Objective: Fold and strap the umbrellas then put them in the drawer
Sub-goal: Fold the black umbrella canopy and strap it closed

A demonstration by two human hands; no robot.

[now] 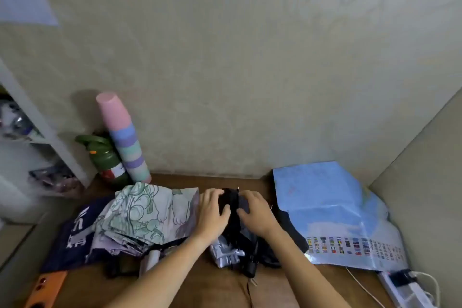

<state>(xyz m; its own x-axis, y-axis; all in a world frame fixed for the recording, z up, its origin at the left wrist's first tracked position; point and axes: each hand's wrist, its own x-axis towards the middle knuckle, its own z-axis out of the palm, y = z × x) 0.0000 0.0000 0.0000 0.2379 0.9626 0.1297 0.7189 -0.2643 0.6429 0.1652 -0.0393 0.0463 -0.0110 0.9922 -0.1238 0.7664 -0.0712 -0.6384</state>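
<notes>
**Both hands on the black umbrella, its long axis running away from the person**

The black umbrella (233,222) lies on the wooden table (220,287), near the middle, closer to the back edge than to the front one. Its long axis runs from the front edge toward the wall: the handle end with a dangling cord points to the person, and the tip end points to the back edge. The left hand (213,210) holds the canopy from the left side, with fingers curled over the fabric. The right hand (255,210) grasps it from the right side in the same way. Both hands sit on the far half of the umbrella, so the handle end is free.

I judge that the folds are being gathered around the shaft and the strap is not closed yet. Both hands are equally near, so either one can hold the bundle while the other wraps the strap across the long axis.

The floral umbrella (140,215) lies unfolded just left of the left hand, toward the left edge. No drawer is visible.
</notes>
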